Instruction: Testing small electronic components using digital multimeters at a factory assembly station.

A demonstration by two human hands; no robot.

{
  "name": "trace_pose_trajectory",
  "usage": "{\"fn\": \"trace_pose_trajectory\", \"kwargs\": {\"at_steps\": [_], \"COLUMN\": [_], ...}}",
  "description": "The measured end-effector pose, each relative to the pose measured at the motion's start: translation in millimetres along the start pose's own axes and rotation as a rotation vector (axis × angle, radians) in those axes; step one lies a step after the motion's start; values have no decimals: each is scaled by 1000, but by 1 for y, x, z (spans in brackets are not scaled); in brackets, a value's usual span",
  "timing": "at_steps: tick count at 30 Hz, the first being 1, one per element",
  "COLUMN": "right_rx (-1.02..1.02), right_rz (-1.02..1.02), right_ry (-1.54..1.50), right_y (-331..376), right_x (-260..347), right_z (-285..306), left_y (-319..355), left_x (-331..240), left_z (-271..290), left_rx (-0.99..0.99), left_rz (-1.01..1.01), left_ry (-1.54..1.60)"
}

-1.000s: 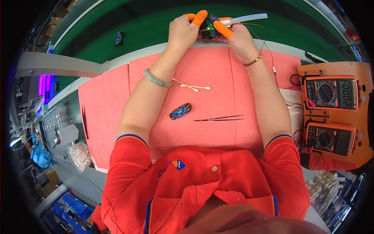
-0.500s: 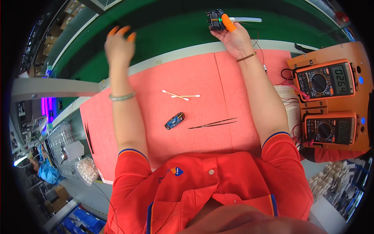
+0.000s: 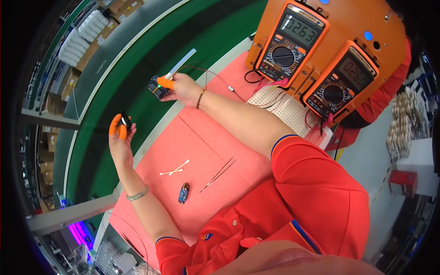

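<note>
My left hand [image 3: 120,147], with orange finger cots, is closed around a small black part [image 3: 126,122] above the green conveyor belt [image 3: 101,158]. Farther right, my right hand [image 3: 185,90] pinches a black electronic module [image 3: 158,89] under an orange-covered thumb; a small green light glows on it. A translucent tube [image 3: 183,63] slants up beside the module, and thin wires run from that hand toward the meters. On the pink mat [image 3: 206,133] lie crossed cotton swabs [image 3: 174,169], a small blue-and-black electronic piece [image 3: 183,193] and dark tweezers [image 3: 217,175].
Two orange multimeters [image 3: 291,41] are mounted on an orange panel [image 3: 346,23] at the right, beside a white perforated board [image 3: 270,98] with wires. A metal post [image 3: 75,213] crosses at the left. Red cloth [image 3: 385,96] shows behind the panel.
The view has swung round, shifting the mat and meters in the picture. My left hand, blurred and without a visible object before, now holds the small black part. My right hand keeps the module.
</note>
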State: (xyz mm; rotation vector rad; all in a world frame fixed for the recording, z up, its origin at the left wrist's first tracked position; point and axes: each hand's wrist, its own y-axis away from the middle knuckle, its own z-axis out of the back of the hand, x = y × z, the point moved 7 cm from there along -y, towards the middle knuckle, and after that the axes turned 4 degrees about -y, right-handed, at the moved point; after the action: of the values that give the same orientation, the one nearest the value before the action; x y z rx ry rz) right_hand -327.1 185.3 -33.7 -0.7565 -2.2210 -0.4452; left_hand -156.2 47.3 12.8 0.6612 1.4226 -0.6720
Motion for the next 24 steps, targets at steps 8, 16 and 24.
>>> {"fn": "trace_pose_trajectory", "kwargs": {"at_steps": [8, 16, 24], "right_rx": [171, 50, 30], "right_rz": [-29, 99, 197], "right_ry": [-144, 82, 281], "right_y": [10, 11, 16], "right_x": [-4, -3, -1], "right_z": [-25, -26, -32], "left_y": [1, 5, 10], "left_x": [17, 24, 19], "left_z": [-29, -34, -44], "left_rx": [86, 35, 132], "left_rz": [-67, -38, -67], "left_ry": [-100, 28, 301]}}
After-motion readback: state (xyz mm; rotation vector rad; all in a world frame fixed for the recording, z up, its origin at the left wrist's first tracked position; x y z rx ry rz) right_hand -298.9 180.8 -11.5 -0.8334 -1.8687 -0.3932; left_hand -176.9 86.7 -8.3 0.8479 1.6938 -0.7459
